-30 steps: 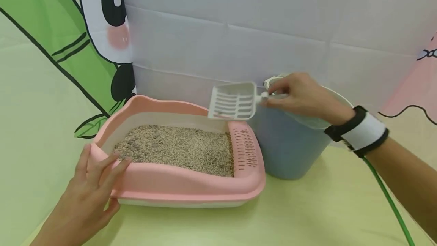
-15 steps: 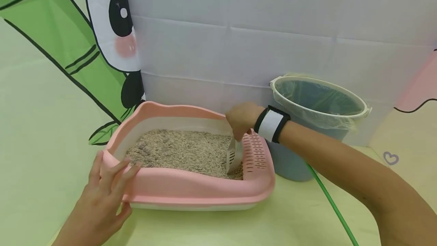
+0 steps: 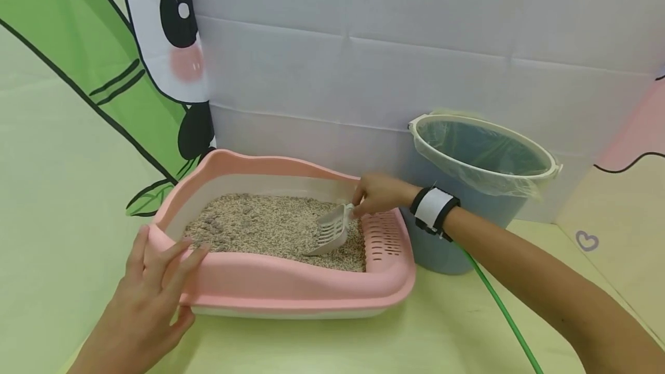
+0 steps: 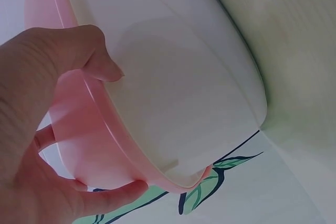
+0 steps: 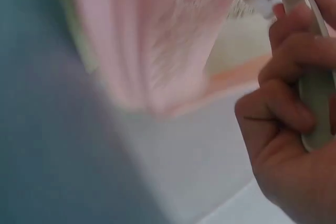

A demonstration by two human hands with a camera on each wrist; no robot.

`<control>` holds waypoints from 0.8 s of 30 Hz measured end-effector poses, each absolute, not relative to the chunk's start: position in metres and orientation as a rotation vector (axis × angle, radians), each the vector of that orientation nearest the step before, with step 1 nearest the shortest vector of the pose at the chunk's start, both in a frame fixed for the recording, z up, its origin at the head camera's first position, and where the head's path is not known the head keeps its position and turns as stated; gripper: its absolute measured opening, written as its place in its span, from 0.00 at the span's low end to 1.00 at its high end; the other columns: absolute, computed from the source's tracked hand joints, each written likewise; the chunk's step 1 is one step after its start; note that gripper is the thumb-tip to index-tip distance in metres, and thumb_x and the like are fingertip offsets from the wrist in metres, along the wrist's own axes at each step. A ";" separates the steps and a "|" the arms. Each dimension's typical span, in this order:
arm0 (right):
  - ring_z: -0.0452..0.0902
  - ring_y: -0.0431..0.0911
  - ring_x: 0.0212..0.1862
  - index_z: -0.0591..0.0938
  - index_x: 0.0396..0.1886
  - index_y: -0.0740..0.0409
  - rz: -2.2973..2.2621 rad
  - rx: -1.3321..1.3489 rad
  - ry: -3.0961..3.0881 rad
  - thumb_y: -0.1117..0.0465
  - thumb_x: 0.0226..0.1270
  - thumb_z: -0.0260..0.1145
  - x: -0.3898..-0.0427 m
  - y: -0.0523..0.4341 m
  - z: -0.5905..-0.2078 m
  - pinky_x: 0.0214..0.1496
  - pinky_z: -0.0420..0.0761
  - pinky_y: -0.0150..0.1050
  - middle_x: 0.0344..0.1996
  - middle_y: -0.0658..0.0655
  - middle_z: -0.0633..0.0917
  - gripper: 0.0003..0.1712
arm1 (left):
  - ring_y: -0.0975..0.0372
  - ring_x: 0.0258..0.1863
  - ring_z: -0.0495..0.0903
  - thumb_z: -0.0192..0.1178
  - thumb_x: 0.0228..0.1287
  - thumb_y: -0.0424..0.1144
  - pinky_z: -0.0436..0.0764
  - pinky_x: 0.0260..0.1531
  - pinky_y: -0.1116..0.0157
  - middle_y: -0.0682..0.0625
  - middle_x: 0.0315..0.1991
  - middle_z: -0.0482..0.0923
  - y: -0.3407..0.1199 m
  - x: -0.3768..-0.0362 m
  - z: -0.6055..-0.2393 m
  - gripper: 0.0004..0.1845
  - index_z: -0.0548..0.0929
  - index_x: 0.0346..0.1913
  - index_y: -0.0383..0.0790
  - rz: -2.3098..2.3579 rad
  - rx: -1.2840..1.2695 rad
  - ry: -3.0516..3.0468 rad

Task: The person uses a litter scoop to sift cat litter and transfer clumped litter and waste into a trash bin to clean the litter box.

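A pink-rimmed litter box (image 3: 291, 292) with a white base (image 4: 184, 93) holds grey-brown litter (image 3: 260, 224). My right hand (image 3: 358, 208) grips the handle of a white slotted scoop (image 3: 329, 232), whose blade lies tilted in the litter near the box's right end. In the right wrist view the fingers (image 5: 294, 77) curl round the scoop handle (image 5: 315, 108). My left hand (image 3: 156, 281) holds the box's front left corner, fingers spread over the pink rim (image 4: 84, 145) and thumb (image 4: 102, 64) against the side below it.
A blue bucket (image 3: 457, 235) lined with a clear bag stands just right of the box, against a white backdrop. A green cable (image 3: 499, 310) runs from my right wrist strap over the pale green floor. A panda and bamboo print hangs at the left.
My right hand carried the scoop from over the bucket down into the box, then swung its blade left and flatter into the litter. The left hand stayed on the corner.
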State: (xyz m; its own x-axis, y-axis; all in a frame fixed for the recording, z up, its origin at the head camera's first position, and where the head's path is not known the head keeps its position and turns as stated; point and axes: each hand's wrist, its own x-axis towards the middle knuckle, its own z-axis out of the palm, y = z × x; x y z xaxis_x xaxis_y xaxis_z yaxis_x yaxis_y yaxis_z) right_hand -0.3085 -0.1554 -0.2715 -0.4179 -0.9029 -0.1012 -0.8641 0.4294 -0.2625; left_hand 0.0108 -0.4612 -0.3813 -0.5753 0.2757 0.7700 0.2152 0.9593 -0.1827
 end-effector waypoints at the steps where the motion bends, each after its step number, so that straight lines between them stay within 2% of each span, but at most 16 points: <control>1: 0.57 0.35 0.18 0.76 0.13 0.48 -0.267 -1.551 2.454 0.53 0.68 0.73 -0.306 -0.162 -0.275 0.26 0.57 0.31 0.14 0.41 0.65 0.24 | 0.17 0.69 0.59 0.34 0.67 0.51 0.80 0.37 0.28 0.31 0.61 0.75 -0.462 0.011 -0.381 0.36 0.78 0.66 0.33 0.087 -0.342 -2.207; 3: 0.54 0.36 0.19 0.74 0.13 0.45 -0.285 -1.548 2.459 0.52 0.69 0.73 -0.299 -0.176 -0.281 0.26 0.56 0.31 0.15 0.42 0.62 0.25 | 0.18 0.69 0.60 0.34 0.68 0.52 0.80 0.39 0.27 0.32 0.61 0.75 -0.462 0.011 -0.382 0.36 0.78 0.66 0.33 0.082 -0.337 -2.213; 8: 0.55 0.36 0.19 0.85 0.19 0.45 -0.214 -1.580 2.495 0.46 0.71 0.72 -0.278 -0.221 -0.286 0.25 0.58 0.31 0.14 0.42 0.64 0.20 | 0.20 0.70 0.61 0.34 0.69 0.52 0.78 0.45 0.25 0.32 0.63 0.75 -0.462 0.011 -0.382 0.36 0.78 0.66 0.33 0.058 -0.330 -2.215; 10: 0.56 0.35 0.18 0.89 0.23 0.43 -0.157 -1.606 2.498 0.43 0.72 0.71 -0.271 -0.239 -0.286 0.24 0.59 0.30 0.14 0.40 0.68 0.18 | 0.20 0.70 0.60 0.34 0.70 0.52 0.78 0.45 0.25 0.32 0.63 0.75 -0.462 0.010 -0.382 0.36 0.79 0.67 0.34 0.052 -0.330 -2.212; 14: 0.54 0.35 0.17 0.88 0.23 0.43 -0.108 -1.651 2.488 0.42 0.73 0.69 -0.260 -0.268 -0.288 0.23 0.57 0.29 0.13 0.40 0.67 0.19 | 0.19 0.71 0.58 0.34 0.70 0.52 0.79 0.42 0.26 0.33 0.62 0.75 -0.460 0.011 -0.381 0.35 0.79 0.66 0.35 0.047 -0.324 -2.213; 18: 0.52 0.34 0.16 0.89 0.23 0.48 -0.206 -1.661 2.502 0.45 0.73 0.70 -0.253 -0.288 -0.296 0.22 0.54 0.28 0.11 0.42 0.64 0.19 | 0.18 0.71 0.58 0.33 0.71 0.53 0.79 0.39 0.26 0.34 0.62 0.75 -0.459 0.012 -0.380 0.35 0.78 0.66 0.36 0.064 -0.308 -2.224; 22: 0.56 0.34 0.16 0.94 0.32 0.50 -0.322 -1.649 2.529 0.45 0.73 0.70 -0.248 -0.302 -0.307 0.22 0.57 0.27 0.15 0.42 0.76 0.17 | 0.18 0.70 0.58 0.33 0.71 0.53 0.79 0.41 0.25 0.34 0.63 0.75 -0.460 0.013 -0.381 0.35 0.78 0.67 0.36 0.060 -0.300 -2.231; 24: 0.62 0.33 0.17 0.95 0.37 0.50 -0.371 -1.642 2.539 0.45 0.73 0.70 -0.246 -0.307 -0.313 0.24 0.62 0.26 0.26 0.44 0.87 0.16 | 0.19 0.71 0.58 0.33 0.71 0.52 0.77 0.47 0.23 0.34 0.63 0.75 -0.460 0.013 -0.382 0.35 0.78 0.67 0.36 0.046 -0.298 -2.234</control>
State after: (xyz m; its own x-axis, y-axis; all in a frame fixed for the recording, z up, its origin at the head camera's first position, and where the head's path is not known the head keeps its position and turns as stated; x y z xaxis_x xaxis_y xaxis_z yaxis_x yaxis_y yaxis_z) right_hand -0.2457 -0.3067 -0.3132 -0.4156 -0.9080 0.0522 -0.8850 0.3905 -0.2536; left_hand 0.0132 -0.4603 -0.3822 -0.6028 0.2296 0.7641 0.1978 0.9708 -0.1357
